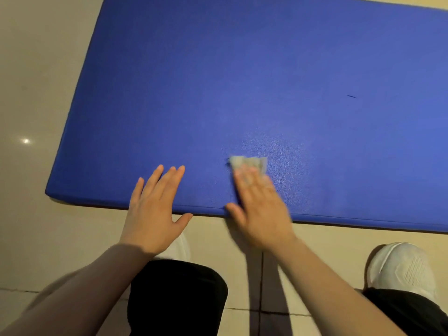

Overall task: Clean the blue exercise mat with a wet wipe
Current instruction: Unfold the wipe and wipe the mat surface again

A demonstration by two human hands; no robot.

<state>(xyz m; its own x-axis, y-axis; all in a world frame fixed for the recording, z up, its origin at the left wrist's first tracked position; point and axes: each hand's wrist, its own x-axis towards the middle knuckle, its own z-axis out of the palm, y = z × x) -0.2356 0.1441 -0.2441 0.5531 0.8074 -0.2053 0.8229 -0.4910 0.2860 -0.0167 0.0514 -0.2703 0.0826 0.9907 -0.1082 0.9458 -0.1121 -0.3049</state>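
Closest to the camera, black-clad knees (177, 294) and a white shoe (402, 267) on the beige tiled floor (36, 105) — the person crouches at the near edge of the blue exercise mat (242, 81), which lies flat on that floor. Up from there, the left hand (155, 209) lies flat over the mat's near edge, fingers straight and spread, holding nothing, thumb hanging off over the floor; it looks to be steadying the mat. Just beside it, the right hand (259, 204) is blurred with motion, its flat fingers pressing the wet wipe (249, 163) down onto the mat, not curling round it as far as I can tell. The wipe is bunched, peeking out past the fingertips, near the front edge. A faint sheen spreads beyond it. To do this pass well, I'd say: keep the palm pressure even, overlap each stroke, and keep the wipe from balling up so more of it touches. Farther out, a small dark mark (351, 96) sits well apart to the right, worth a focused rub; the far stretch of mat looks dry and probably still needs covering
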